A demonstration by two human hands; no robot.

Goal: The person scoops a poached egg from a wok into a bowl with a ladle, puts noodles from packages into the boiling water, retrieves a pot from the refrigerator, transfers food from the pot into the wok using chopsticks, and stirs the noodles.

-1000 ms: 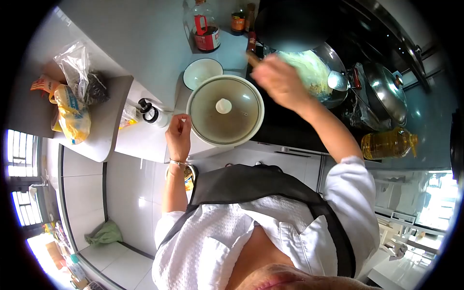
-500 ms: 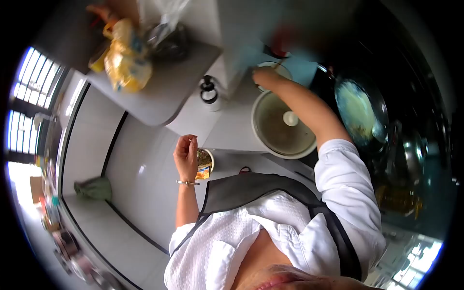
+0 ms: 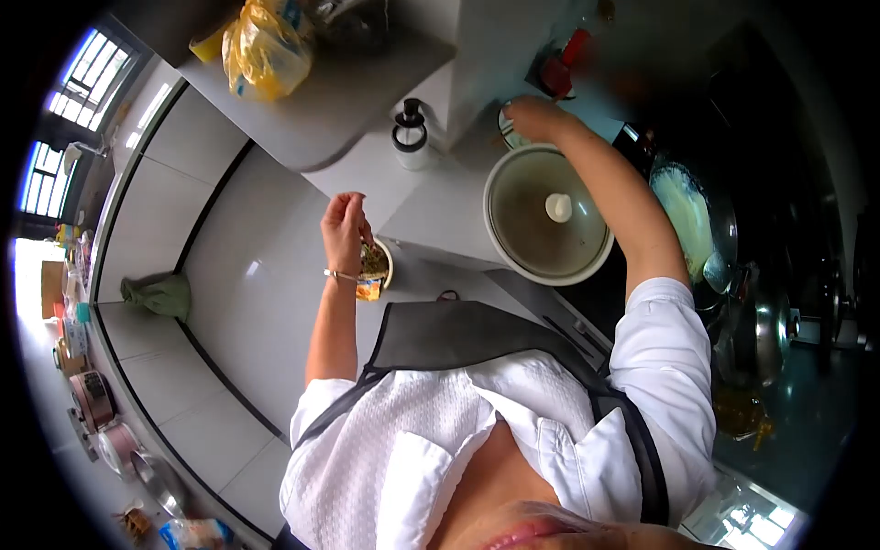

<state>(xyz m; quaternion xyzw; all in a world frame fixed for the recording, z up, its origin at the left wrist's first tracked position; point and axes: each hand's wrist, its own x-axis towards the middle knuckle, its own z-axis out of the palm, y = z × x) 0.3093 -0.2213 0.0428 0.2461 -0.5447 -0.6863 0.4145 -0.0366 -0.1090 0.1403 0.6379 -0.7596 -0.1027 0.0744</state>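
Note:
My right hand (image 3: 536, 119) is over a small light dish (image 3: 513, 124) on the counter, just beyond a pot with a glass lid (image 3: 532, 238). Its fingers are curled down and what they hold is hidden; a thin brownish tip pokes out by the dish. My left hand (image 3: 346, 225) hangs in the air with fingers curled together, and nothing shows in it. Below it stands a bin (image 3: 389, 266) with scraps and an orange wrapper. Right of my right arm, a pan (image 3: 724, 225) holds a pale yellowish-green layer, with a ladle or spoon (image 3: 717, 272) at its edge.
A pump bottle (image 3: 411, 137) stands on the counter left of the pot. On a grey shelf (image 3: 385, 92) rests a yellow plastic bag (image 3: 266, 55). Something red (image 3: 564, 69) is behind the dish. A metal pot (image 3: 761, 321) sits at right; a green cloth (image 3: 158, 295) hangs far left.
The view has shifted slightly. My right hand has moved a little over the small dish, exposing the red object behind it. My left hand stays raised with fingers curled.

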